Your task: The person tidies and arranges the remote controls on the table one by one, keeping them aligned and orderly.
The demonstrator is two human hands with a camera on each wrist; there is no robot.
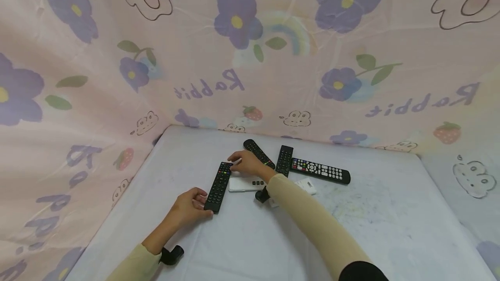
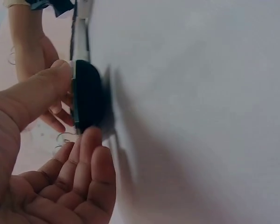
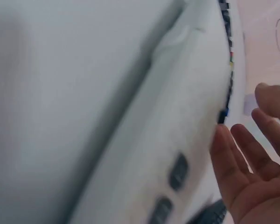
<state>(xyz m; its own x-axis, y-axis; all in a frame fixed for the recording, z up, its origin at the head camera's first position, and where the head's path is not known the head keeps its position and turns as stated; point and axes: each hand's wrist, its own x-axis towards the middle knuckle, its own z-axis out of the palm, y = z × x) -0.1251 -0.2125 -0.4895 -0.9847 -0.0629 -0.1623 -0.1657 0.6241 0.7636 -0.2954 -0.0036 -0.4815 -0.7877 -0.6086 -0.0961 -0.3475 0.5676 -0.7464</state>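
Note:
A long black remote control (image 1: 218, 187) lies slanted at the middle left of the white table. My left hand (image 1: 189, 207) is at its near end, thumb at the end edge and fingers along the left side. In the left wrist view, the thumb and fingertips of that left hand (image 2: 60, 154) pinch the dark end of the remote (image 2: 87, 93). My right hand (image 1: 248, 164) reaches over to the far end, fingertips right at its edge. In the right wrist view the right hand (image 3: 256, 172) has loosely extended fingers, one tip at the remote's dark end (image 3: 221, 116).
A white remote (image 1: 244, 184) lies just right of the black one, partly under my right arm. Further back are more black remotes (image 1: 258, 153), (image 1: 284, 159) and one with white buttons (image 1: 324, 171). A small white item (image 1: 306, 185) lies by the sleeve. Printed cloth (image 1: 273, 77) hangs behind.

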